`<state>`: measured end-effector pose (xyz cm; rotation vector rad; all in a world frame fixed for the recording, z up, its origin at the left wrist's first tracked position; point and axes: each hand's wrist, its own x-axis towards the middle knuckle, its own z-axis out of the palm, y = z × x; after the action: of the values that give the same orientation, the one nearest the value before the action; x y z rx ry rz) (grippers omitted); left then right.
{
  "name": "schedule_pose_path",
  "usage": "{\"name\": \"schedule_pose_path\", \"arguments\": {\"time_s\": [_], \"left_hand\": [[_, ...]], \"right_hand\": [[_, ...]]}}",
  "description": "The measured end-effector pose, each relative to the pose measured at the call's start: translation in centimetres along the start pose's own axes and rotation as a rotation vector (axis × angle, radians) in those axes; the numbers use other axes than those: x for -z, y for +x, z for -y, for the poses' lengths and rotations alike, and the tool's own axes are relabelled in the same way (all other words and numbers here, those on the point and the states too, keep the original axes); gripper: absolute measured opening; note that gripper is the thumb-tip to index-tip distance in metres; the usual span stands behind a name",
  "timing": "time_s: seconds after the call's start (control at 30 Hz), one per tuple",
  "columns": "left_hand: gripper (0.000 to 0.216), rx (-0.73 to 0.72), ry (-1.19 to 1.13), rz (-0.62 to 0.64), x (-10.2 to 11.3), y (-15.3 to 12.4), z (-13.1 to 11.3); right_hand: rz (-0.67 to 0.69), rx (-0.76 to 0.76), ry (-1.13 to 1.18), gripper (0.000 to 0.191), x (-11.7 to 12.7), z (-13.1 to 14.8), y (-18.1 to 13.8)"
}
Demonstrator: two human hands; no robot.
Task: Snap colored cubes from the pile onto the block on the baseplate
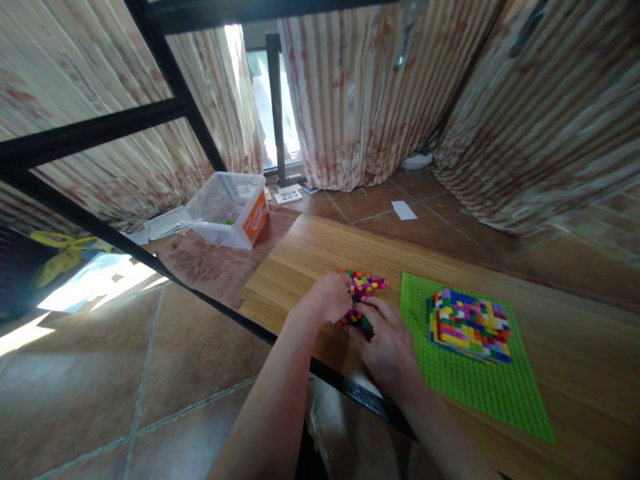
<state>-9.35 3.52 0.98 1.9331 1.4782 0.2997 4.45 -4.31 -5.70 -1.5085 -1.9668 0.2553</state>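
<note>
Two bare hands are at work near the centre of the frame, right in among a heap of small coloured bricks (369, 283) on the wooden surface (305, 257)! The left hand (330, 297) comes in from the left side of the heap, its fingers curled and turned down; whether they hold a brick, I can't tell. Over on the heap's lower right, the right hand (387, 339) has thumb and forefinger slightly apart, bricks showing between them, but any grip is impossible to make out. And look right of centre: a green baseplate (475, 407) carries a dense, many-coloured brick block (470, 325), just beside the right hand. Left of centre and higher up, a clear plastic bin (210, 233) with an orange label sits on a brown mat (203, 270), well apart from both hands.
</note>
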Motion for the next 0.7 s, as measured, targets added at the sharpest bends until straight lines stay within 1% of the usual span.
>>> {"name": "schedule_pose_path", "arguments": {"time_s": [0.1, 0.17, 0.2, 0.27, 0.33, 0.4, 0.47, 0.63, 0.7], "left_hand": [[0.031, -0.010, -0.043, 0.008, -0.3, 0.1, 0.0], [0.033, -0.023, -0.073, 0.015, -0.3, 0.3, 0.4], [0.033, -0.016, -0.084, -0.001, -0.3, 0.5, 0.6], [0.035, 0.033, -0.077, -0.088, 0.0, 0.8, 1.2], [0.040, 0.098, -0.017, -0.208, 0.3, 1.1, 1.6], [0.045, 0.124, 0.064, -0.277, 0.5, 1.4, 1.9], [0.048, 0.099, 0.138, -0.261, 0.4, 1.5, 1.9], [0.051, -0.048, 0.236, -0.168, -0.6, 1.6, 1.3], [0.051, -0.067, 0.261, -0.147, -0.9, 1.6, 1.0]], "right_hand": [[-0.021, -0.031, -0.021, 0.023, 0.8, -0.7, -0.1], [-0.047, -0.052, -0.023, 0.023, 1.5, -1.1, -0.1], [-0.055, -0.065, -0.021, 0.023, 1.8, -1.3, -0.1], [-0.061, -0.090, -0.009, 0.023, 2.3, -1.6, 0.0], [-0.071, -0.107, 0.004, 0.022, 2.7, -1.8, 0.1], [-0.097, -0.115, 0.012, 0.021, 2.9, -1.8, 0.2], [-0.113, -0.114, 0.016, 0.022, 3.1, -1.8, 0.3], [-0.113, -0.130, -0.005, 0.024, 3.1, -1.7, 0.3], [-0.121, -0.137, -0.030, 0.026, 3.0, -1.9, 0.2]]}}
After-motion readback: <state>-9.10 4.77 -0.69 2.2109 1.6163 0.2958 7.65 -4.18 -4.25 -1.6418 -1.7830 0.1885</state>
